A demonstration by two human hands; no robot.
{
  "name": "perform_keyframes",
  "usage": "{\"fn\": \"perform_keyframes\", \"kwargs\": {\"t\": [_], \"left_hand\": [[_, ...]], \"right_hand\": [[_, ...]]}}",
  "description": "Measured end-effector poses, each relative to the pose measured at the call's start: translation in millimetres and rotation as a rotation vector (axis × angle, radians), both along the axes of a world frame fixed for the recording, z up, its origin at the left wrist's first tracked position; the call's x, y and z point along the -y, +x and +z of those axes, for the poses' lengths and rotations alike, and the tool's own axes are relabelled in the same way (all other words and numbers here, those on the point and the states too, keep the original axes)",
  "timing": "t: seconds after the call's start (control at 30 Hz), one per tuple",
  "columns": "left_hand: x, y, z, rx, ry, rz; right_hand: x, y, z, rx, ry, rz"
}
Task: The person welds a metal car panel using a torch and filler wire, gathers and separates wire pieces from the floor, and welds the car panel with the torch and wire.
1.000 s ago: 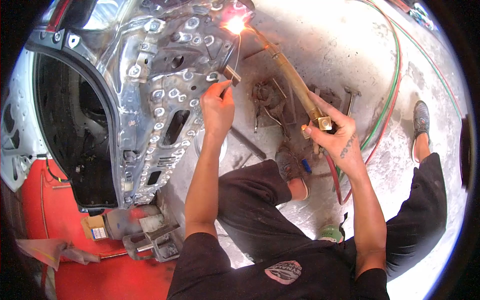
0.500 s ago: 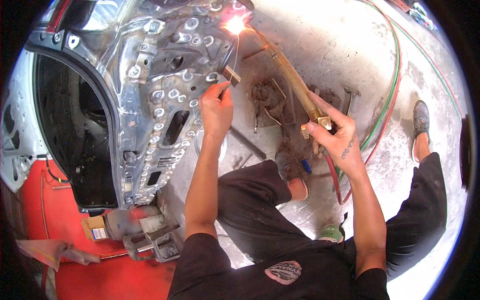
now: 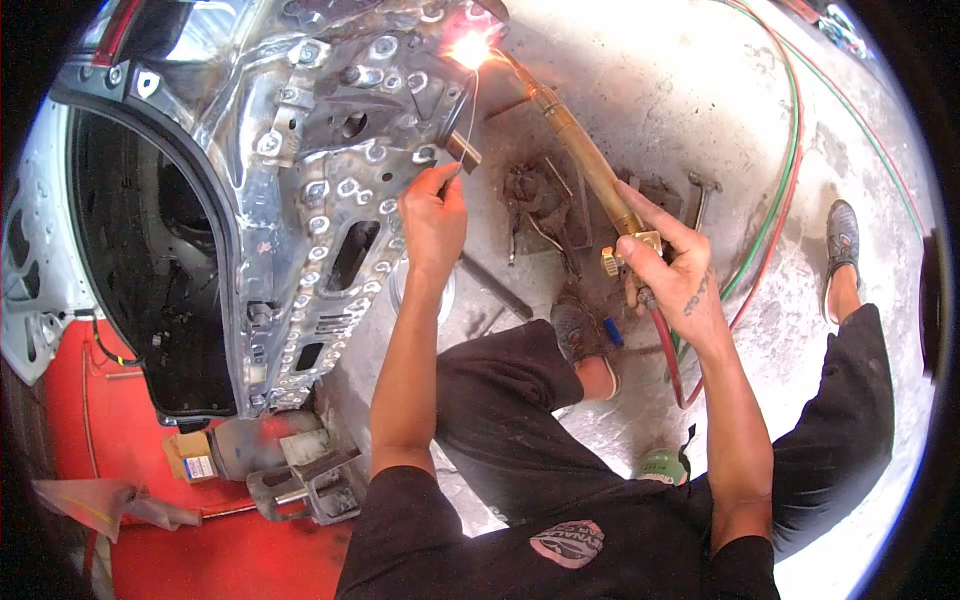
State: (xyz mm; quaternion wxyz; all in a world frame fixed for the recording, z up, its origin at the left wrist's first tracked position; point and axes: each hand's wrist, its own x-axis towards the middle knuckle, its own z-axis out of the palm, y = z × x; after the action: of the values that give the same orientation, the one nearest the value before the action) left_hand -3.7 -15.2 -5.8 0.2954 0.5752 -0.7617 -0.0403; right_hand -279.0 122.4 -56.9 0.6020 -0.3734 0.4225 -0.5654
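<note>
My left hand (image 3: 433,215) is closed, pinching a thin welding rod (image 3: 473,112) whose tip runs up into a bright glow (image 3: 470,47). That glow sits at the upper edge of a bare-metal car body panel (image 3: 378,155) with many round spot marks. In my right hand (image 3: 682,272) is a brass gas torch (image 3: 588,155), gripped around its valve end with the thumb on the valve block. The torch's nozzle points up and left into the glow. Glare hides the exact point where rod, nozzle and metal come together.
Green and red hoses (image 3: 797,120) curve over the concrete floor at right. A hammer (image 3: 703,200), rusty metal parts (image 3: 545,205) and a blue cylinder (image 3: 613,332) lie near my foot. A metal fixture (image 3: 310,480) and a cardboard box (image 3: 190,457) stand by the red surface (image 3: 230,560).
My right thumb has shifted slightly upward on the torch's valve block. The rod, the torch nozzle and my left hand look almost unmoved.
</note>
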Motion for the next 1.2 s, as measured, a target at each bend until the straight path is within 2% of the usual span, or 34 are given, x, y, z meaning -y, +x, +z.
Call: {"fn": "perform_keyframes", "kwargs": {"t": [0.67,0.77,1.2], "left_hand": [[2.2,3.3,-1.5,0.005,0.015,0.019],[1.3,1.4,-0.8,-0.007,0.024,0.026],[2.8,3.2,-3.3,0.006,-0.015,-0.008]], "right_hand": [[-1.1,-0.7,0.4,0.024,0.026,0.017],[0.3,1.8,-5.5,-0.031,-0.042,-0.012],[-1.2,-0.9,1.0,0.011,0.036,0.014]]}}
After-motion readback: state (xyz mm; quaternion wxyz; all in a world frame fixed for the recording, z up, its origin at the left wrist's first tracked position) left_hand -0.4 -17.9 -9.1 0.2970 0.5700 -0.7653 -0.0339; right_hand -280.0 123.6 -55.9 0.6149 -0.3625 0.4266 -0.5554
